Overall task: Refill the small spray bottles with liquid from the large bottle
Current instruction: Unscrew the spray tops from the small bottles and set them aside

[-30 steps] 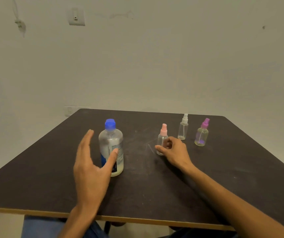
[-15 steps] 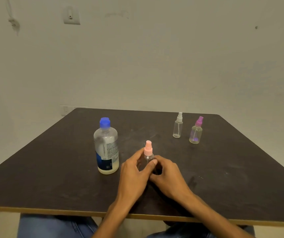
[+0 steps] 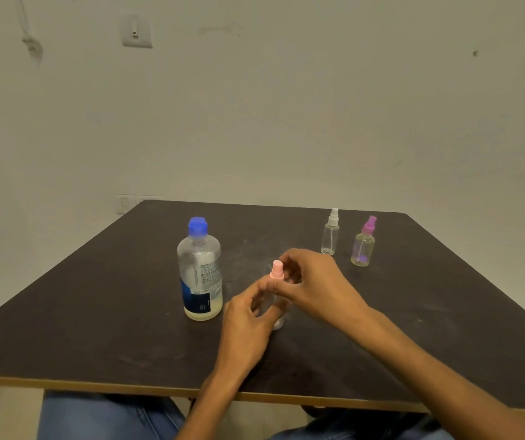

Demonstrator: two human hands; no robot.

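A large clear bottle [image 3: 200, 274] with a blue cap stands upright left of centre on the dark table [image 3: 96, 328]; a little pale liquid lies at its bottom. Just right of it stands a small clear spray bottle with a pink top [image 3: 277, 272]. My left hand [image 3: 248, 319] grips its body. The fingers of my right hand [image 3: 315, 284] pinch its pink top. Two more small spray bottles stand at the back right, one with a white top [image 3: 330, 233] and one with a purple top [image 3: 363, 244].
The table's near edge [image 3: 159, 387] runs along the bottom, with blue jeans [image 3: 102, 417] below it. A pale wall with a switch [image 3: 136, 30] rises behind the table. Bare tabletop lies left of the large bottle and at the right.
My right hand pulled the pink-topped bottle from the back toward the middle. My left hand left the large bottle and took the small bottle's body. My right fingers moved up onto the pink top.
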